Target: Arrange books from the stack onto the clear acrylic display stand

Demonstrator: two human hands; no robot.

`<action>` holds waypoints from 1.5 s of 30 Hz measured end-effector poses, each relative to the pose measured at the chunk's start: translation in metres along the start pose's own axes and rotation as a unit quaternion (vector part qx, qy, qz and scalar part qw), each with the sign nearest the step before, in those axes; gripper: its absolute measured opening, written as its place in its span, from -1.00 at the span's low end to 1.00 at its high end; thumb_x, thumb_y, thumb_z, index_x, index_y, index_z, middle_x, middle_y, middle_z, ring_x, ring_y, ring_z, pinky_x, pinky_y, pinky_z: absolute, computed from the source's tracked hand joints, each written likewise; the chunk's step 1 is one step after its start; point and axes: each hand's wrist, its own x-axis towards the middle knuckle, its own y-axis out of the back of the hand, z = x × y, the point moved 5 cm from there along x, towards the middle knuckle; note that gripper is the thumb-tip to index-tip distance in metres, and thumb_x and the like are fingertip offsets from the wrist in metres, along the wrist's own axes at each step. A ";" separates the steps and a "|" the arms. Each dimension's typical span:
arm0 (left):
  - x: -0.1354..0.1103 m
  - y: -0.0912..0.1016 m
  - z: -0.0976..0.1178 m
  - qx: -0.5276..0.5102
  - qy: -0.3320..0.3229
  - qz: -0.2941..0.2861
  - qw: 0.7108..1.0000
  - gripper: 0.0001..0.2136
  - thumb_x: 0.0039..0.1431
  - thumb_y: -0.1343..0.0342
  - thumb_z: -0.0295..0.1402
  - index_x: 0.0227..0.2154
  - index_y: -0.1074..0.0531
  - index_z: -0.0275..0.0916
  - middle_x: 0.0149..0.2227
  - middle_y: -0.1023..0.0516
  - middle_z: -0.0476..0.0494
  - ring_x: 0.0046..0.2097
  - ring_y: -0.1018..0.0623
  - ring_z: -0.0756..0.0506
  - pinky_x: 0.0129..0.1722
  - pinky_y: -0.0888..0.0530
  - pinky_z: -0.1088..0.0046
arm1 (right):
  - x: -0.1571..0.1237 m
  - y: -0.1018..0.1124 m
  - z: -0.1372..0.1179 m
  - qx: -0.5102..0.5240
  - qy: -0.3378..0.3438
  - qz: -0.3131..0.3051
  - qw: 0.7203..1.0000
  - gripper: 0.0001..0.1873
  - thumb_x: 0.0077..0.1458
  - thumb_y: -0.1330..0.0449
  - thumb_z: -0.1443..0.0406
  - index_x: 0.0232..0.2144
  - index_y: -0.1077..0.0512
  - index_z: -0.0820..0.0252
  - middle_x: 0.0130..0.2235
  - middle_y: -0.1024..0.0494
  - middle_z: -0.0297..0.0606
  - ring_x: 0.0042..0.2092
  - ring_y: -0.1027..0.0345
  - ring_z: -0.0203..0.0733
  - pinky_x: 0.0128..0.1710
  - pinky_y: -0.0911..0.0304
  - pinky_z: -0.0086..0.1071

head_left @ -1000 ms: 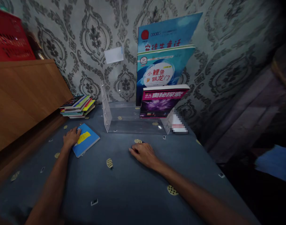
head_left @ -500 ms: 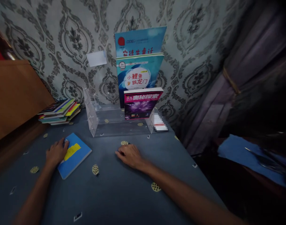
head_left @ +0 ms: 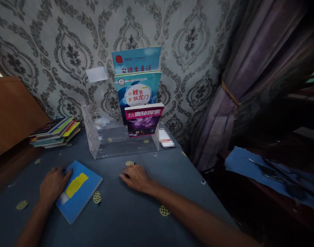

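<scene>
A blue book [head_left: 88, 187] with a yellow panel on its cover lies at an angle on the table, on the left. My left hand [head_left: 53, 183] grips its left edge, thumb over the cover and the other fingers at the side, partly hidden. To the right, my right hand [head_left: 136, 178] rests on the table with its fingers loosely curled and nothing seen in them. Behind it stands a clear acrylic tiered book rack [head_left: 128, 148]. Its right side holds a purple and pink book [head_left: 144, 122], a teal book [head_left: 137, 92] and a taller blue book [head_left: 136, 58].
A stack of books [head_left: 55, 132] sits at the back left beside a brown wooden panel [head_left: 15, 113]. A blurred-out white item [head_left: 166, 137] lies right of the rack. Beyond the table's right edge are a curtain [head_left: 216, 123] and a blue cloth [head_left: 242, 163] with dark objects.
The view has shifted, so the rack appears lower and further left. My left hand and the blue book have slid slightly right and towards me across the table. My right hand keeps its curled pose.
</scene>
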 end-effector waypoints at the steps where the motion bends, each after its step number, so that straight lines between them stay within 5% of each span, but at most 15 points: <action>1: -0.001 0.001 0.001 0.006 0.004 -0.002 1.000 -0.42 0.22 0.26 0.01 -0.18 -0.54 -0.33 -0.16 -0.58 -0.48 -0.05 -0.56 -0.43 -0.09 -0.50 0.05 | 0.000 0.001 0.000 0.002 0.001 0.002 1.000 -0.67 0.29 -0.16 0.22 -0.49 -0.53 0.21 -0.39 -0.61 -0.25 -0.38 -0.39 -0.24 -0.40 -0.01 -0.35; 12: -0.006 0.005 0.023 0.008 -0.035 -0.081 0.996 -0.53 0.21 0.17 0.00 -0.22 -0.57 -0.15 -0.21 -0.69 -0.26 -0.13 -0.63 -0.34 -0.26 -0.45 0.26 | 0.001 -0.004 0.004 0.022 0.002 0.017 1.000 -0.66 0.29 -0.18 0.22 -0.52 -0.50 0.22 -0.41 -0.58 -0.27 -0.39 -0.35 -0.28 -0.41 0.06 -0.37; 27: -0.021 -0.011 0.059 -0.051 -0.129 -0.080 0.987 -0.65 0.27 0.18 -0.11 -0.21 -0.46 -0.14 -0.31 -0.68 -0.14 -0.24 -0.65 -0.20 -0.30 -0.42 0.38 | -0.005 0.009 0.011 0.161 0.005 0.172 0.972 -0.82 0.35 -0.09 0.30 -0.31 -0.43 0.18 -0.28 -0.53 -0.27 -0.20 -0.38 -0.21 -0.14 -0.20 -0.37; 36: -0.028 -0.013 0.080 0.008 -0.142 -0.092 0.986 -0.60 0.36 0.26 -0.15 -0.02 -0.43 -0.15 -0.27 -0.68 -0.20 -0.20 -0.65 -0.24 -0.25 -0.41 0.34 | -0.012 0.015 0.007 0.169 0.001 0.146 0.975 -0.81 0.33 -0.08 0.34 -0.33 -0.44 0.19 -0.28 -0.56 -0.24 -0.21 -0.40 -0.21 -0.14 -0.25 -0.37; 45: -0.034 -0.011 0.130 0.072 -0.199 -0.112 0.971 -0.65 0.41 0.26 -0.24 0.05 -0.37 -0.11 -0.20 -0.66 -0.19 -0.12 -0.65 -0.22 -0.21 -0.42 0.36 | -0.035 0.014 0.013 0.160 0.027 0.127 0.978 -0.82 0.33 -0.06 0.35 -0.27 -0.46 0.18 -0.22 -0.57 -0.21 -0.16 -0.42 -0.19 -0.10 -0.29 -0.36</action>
